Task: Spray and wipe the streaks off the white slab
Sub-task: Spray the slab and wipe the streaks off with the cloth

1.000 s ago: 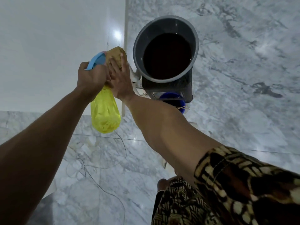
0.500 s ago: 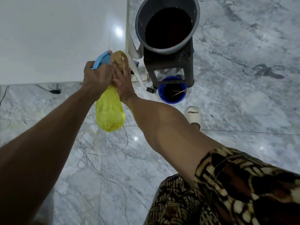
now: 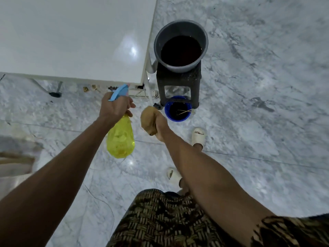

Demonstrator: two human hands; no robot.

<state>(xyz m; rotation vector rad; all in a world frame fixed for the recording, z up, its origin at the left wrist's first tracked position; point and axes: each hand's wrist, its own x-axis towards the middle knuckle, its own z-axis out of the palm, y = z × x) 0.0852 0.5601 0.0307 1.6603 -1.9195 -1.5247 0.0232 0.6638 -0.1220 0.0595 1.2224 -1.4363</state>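
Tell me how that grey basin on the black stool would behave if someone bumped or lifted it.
The grey basin looks well filled with dark liquid, so probably heavy and apt to slosh. It looks wider than the black stool top and overhangs it, so a bump might tip it. Its smooth rim may be slippery.

Both bare arms reach forward and down from the body, nearly straight, short of the white slab point(image 3: 74, 36). The left hand point(image 3: 114, 106) has its back up and its fingers curled round the neck of the spray bottle point(image 3: 121, 138), which hangs below the fist. The right hand point(image 3: 160, 125) sits just beside it, lower and farther from the slab, its fingers wrapped round a brown sponge point(image 3: 147, 120). The two hands are apart, not touching. A patterned sleeve covers the right upper arm.
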